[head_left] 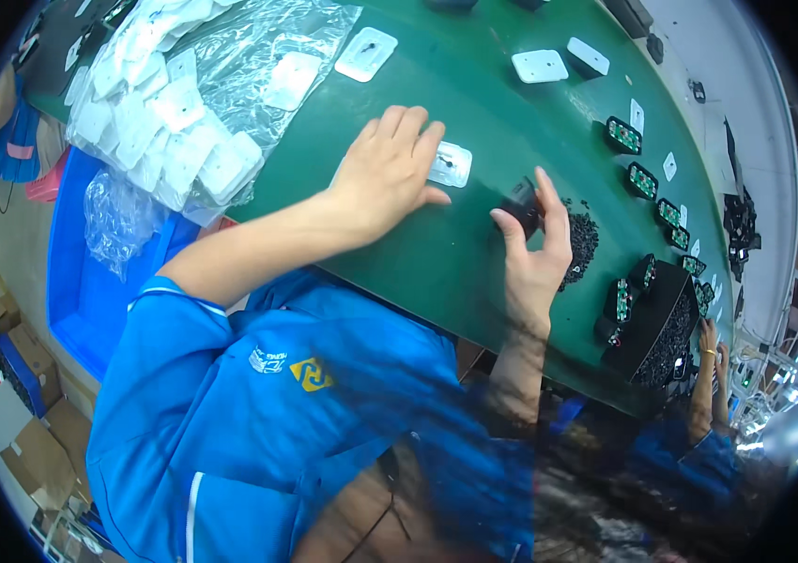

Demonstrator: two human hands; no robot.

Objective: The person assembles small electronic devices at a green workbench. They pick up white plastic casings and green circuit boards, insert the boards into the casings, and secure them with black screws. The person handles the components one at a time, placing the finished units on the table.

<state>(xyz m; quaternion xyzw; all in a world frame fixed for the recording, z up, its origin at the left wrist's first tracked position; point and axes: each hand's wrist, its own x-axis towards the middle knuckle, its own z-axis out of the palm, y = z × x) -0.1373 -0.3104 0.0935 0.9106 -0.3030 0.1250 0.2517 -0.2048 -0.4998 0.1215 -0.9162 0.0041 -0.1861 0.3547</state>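
Note:
My left hand is stretched over the green table, fingers extended and close to one another, thumb apart. Beside its fingertips lies a small white rounded plate with a dark mark in its middle; the hand covers the plate's left edge, and whether it touches it I cannot tell. My right hand grips a small black plastic housing between thumb and fingers, just right of the plate. Next to the right hand is a heap of tiny black parts, partly hidden behind the fingers.
White plates are piled on clear plastic at the left, above a blue bin. More plates lie farther back. Black housings with green circuit boards line the right side, near a black tray and another person's hand.

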